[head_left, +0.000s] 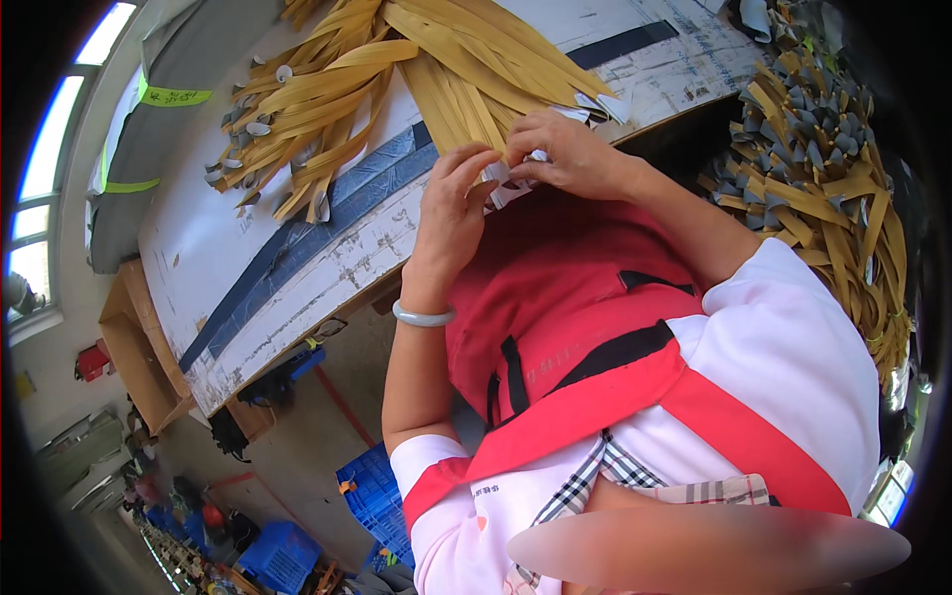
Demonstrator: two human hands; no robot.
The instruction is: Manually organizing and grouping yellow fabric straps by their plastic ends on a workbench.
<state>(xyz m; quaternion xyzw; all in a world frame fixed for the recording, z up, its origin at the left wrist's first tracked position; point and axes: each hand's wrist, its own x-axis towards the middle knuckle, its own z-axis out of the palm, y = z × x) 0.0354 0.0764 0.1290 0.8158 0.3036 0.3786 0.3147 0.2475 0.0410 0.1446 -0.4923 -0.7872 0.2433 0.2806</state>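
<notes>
A bundle of long, flat yellow straps (451,104) lies on the table and runs down to my hands. At its near end, close to the table edge, a small white end piece (499,188) shows between my fingers. My left hand (458,193), with a pale bangle on the wrist, is closed, thumb and fingers pinching at this end. My right hand (567,157) is closed too, its bent fingers gripping the strap ends from the other side. The fingers partly hide what exactly each one grips.
Another heap of yellow straps (327,94) with grey tips lies to the left on the white, worn table (268,342). Dark blue strips (372,174) cross the tabletop. Many grey-tipped straps (823,188) hang at right. Below are a cardboard box (144,337) and a blue crate (377,496).
</notes>
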